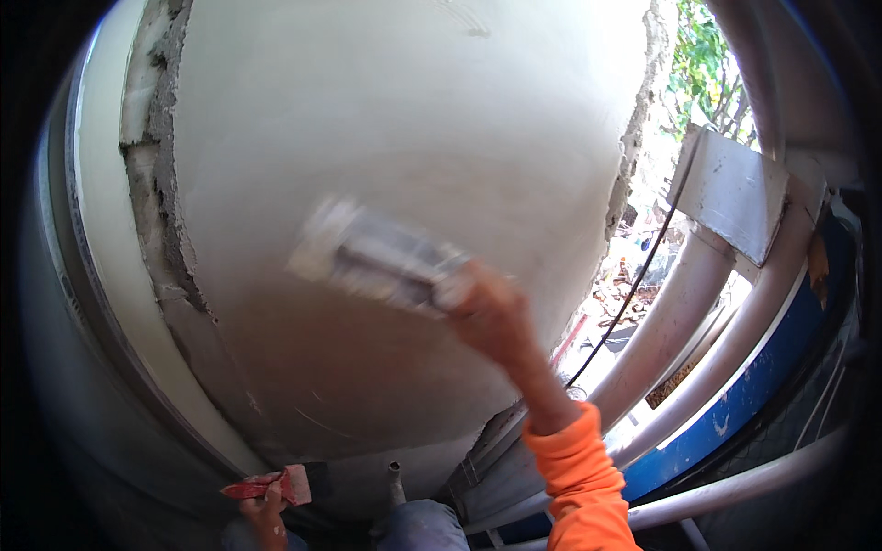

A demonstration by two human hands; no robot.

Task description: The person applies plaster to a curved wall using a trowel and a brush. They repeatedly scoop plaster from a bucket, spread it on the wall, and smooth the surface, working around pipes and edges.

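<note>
A smooth grey plastered wall fills the middle of the view. My right hand, in an orange sleeve, is closed round one end of a plastering float. Motion blurs the float, which is held at a slant against or just in front of the wall; contact cannot be made out. Low at the left, my left hand grips a wide brush with a red handle. Its pale, flat end points right, beside a darker patch near the wall's foot.
Rough broken plaster edges the wall on the left, beside a pale upright post. Thick metal pipes, a thin dark cable and a grey metal plate stand at the right. A short pipe end rises near my knee.
</note>
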